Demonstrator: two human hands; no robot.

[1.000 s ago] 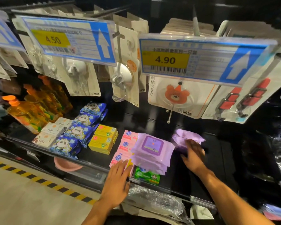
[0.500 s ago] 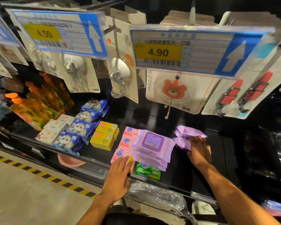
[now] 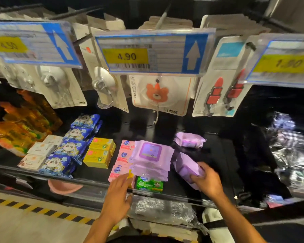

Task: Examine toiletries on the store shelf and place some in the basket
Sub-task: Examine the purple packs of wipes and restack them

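Purple wipes pack (image 3: pixel 186 166): tilted, low over the shelf (image 3: pixel 218 155), at 3 o'clock of the purple stack (image 3: pixel 150 156). Right hand (image 3: pixel 206 181) curled round its near end. Judged light, soft, slick film; best gripped across mid-body. Left hand (image 3: pixel 117 195) flat, fingers straight, at the stack's 7 o'clock.

Bright light strikes the pale floor (image 3: pixel 25 225) and the fronts of the hanging tags, while the black shelf (image 3: pixel 223 155) beneath them sits dim, its back lost in shadow. The middle price tag (image 3: pixel 154 51) reads fairly sharp; the left price tag (image 3: pixel 30 44) and the right price tag (image 3: pixel 284 62) are smeared and soft. White glare breaks off the plastic-wrapped goods (image 3: pixel 291 155) at right. The orange bottles (image 3: pixel 21 123) blur together. Motion softens the right grip (image 3: pixel 207 183) and the purple pack (image 3: pixel 186 165) it holds. The wide lens bends lines toward the corners.
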